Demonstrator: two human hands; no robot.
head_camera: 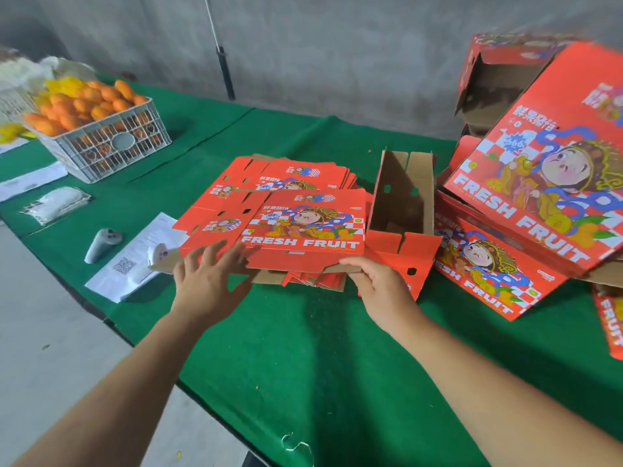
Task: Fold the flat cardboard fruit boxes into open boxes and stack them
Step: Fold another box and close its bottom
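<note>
A pile of flat red "FRESH FRUIT" cardboard boxes (296, 210) lies in the middle of the green table (303, 348). The top flat box (303, 230) is lifted slightly at its near edge. My right hand (377, 281) grips that near edge at its right end, fingers curled under it. My left hand (205, 274) reaches to the near left corner with fingers spread and straight, touching the cardboard. At the right, folded boxes (539, 183) lie tumbled in a loose heap, one open box (404, 200) showing its brown inside.
A white plastic crate of orange fruit (97, 129) stands at the far left. Papers (135, 261), a grey handheld device (101, 244) and a white packet (57, 203) lie left of the pile. The table's near left edge drops to a concrete floor.
</note>
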